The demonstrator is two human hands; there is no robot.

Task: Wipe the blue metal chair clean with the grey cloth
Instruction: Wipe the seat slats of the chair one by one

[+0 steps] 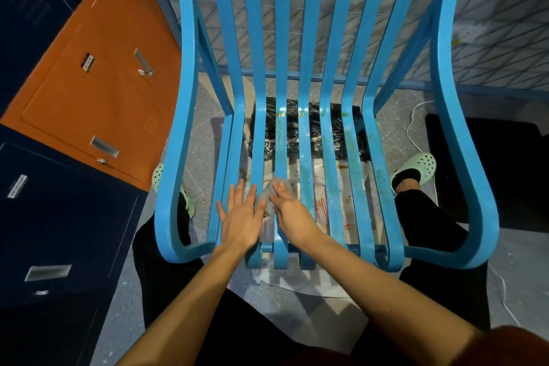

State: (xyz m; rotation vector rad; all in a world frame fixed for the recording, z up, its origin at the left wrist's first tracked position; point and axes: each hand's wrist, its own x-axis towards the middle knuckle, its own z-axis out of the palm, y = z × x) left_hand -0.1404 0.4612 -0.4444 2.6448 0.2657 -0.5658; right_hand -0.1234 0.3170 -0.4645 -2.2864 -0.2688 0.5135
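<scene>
2 hands on the blue metal chair (178,128) seat: right hand (292,212) fingers (280,189) flat on grey cloth (266,200), left hand (240,217) splayed bare beside it; stained slats (306,140) run away ahead.

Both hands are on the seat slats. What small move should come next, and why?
Probably push the grey cloth farther back along the blue chair seat with the right hand: greenish specks dot the slats beyond it. The left hand rests flat beside it.

grey floor (392,125) carries the blue chair (309,38), a black sheet (294,134), a white cable (411,125).
</scene>
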